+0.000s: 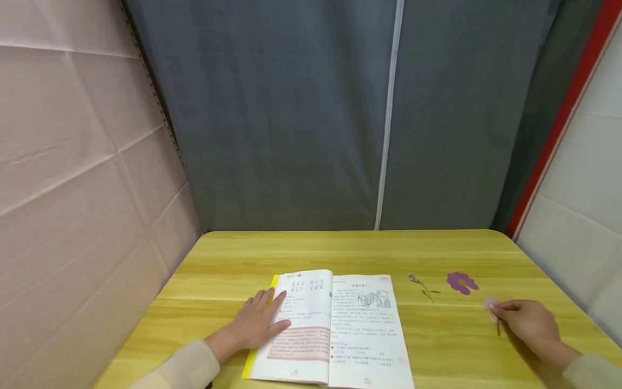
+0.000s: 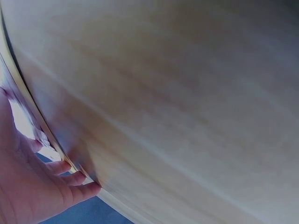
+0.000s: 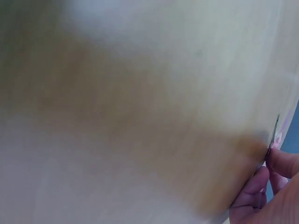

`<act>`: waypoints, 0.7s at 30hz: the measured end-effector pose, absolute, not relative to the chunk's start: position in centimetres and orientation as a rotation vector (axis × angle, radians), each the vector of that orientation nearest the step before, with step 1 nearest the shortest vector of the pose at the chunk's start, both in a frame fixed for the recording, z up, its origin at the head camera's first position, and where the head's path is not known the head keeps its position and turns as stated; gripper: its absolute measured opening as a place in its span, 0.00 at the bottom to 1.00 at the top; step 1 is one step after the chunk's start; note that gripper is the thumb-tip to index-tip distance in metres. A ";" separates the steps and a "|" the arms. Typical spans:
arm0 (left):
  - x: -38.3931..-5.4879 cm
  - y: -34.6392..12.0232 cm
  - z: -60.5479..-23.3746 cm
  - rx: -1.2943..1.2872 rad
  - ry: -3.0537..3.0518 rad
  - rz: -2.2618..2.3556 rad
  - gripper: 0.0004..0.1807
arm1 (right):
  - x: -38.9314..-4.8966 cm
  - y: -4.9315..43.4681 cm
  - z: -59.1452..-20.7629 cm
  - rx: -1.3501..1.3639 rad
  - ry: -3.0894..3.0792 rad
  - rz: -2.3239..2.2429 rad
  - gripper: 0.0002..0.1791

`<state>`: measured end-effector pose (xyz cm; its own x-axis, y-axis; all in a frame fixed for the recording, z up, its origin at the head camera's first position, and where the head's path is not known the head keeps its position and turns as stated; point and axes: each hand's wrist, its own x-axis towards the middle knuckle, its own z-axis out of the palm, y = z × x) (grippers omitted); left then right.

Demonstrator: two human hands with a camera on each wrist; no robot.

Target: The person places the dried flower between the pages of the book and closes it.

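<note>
An open book (image 1: 364, 329) with printed pages lies at the front middle of the table, its yellow cover edge showing on the left. My left hand (image 1: 255, 320) rests on the left page with fingers spread and straight. At the right side, my right hand (image 1: 529, 323) pinches a pale pink pressed flower (image 1: 489, 303) with a thin dark stem between thumb and fingers, close over the table. In the right wrist view the stem (image 3: 275, 128) sticks out past the fingertips. A flat purple flower (image 1: 462, 283) and a small purple sprig with green leaves (image 1: 424, 286) lie between book and right hand.
The yellow wood-grain table (image 1: 233, 254) has rounded far corners. A dark grey curtain (image 1: 291, 119) hangs behind it, with pale cloth walls (image 1: 73, 162) on the left and right. A red strip (image 1: 563, 119) edges the right wall.
</note>
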<state>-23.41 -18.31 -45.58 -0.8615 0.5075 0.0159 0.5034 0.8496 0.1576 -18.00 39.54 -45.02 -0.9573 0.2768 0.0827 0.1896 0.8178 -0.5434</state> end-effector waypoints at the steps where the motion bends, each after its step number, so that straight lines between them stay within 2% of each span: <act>1: -23.4 -18.3 -45.5 0.824 2.997 0.241 0.44 | -18.0 39.5 -45.0 -0.374 -2.840 0.836 0.27; 10: -23.1 -18.4 -45.7 0.814 2.989 0.244 0.44 | -18.4 38.3 -44.3 -0.436 -2.725 1.141 0.29; 21: -23.3 -18.4 -45.7 0.806 2.994 0.219 0.45 | -20.2 33.8 -42.0 -0.196 -2.566 1.709 0.25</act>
<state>-23.33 -18.37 -45.74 -0.8651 0.5016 0.0046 0.4969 0.8557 0.1444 -20.15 33.76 -42.01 -0.9906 0.1343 -0.0264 0.0761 0.3802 -0.9218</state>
